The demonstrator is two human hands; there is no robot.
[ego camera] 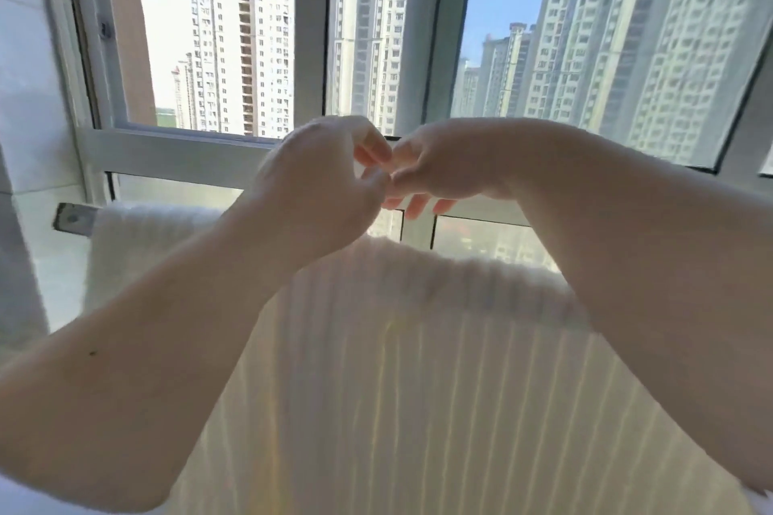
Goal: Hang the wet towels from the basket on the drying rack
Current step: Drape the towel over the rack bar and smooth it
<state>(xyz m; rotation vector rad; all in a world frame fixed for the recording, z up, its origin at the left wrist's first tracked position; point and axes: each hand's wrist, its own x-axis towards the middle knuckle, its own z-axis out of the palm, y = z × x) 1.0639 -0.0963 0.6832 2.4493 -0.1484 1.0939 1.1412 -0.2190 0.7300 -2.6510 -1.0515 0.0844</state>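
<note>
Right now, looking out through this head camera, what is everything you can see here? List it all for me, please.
ribbed towel: one, white, draped over the rail in the foreground, hanging down below the hands.
second towel: one, white, hung at the left, beside the bracket.
bracket: one, grey metal, fixed to the left wall, at the rail's end.
window frame: one, white, several panes, across the whole background.
tower blocks: many, pale, outside beyond the glass.
wall: one, white, far left.
left hand: one, raised above the towel, fingers curled, fingertips meeting the other hand's.
right hand: one, raised opposite it, fingers curled; no held thing is visible.
</note>
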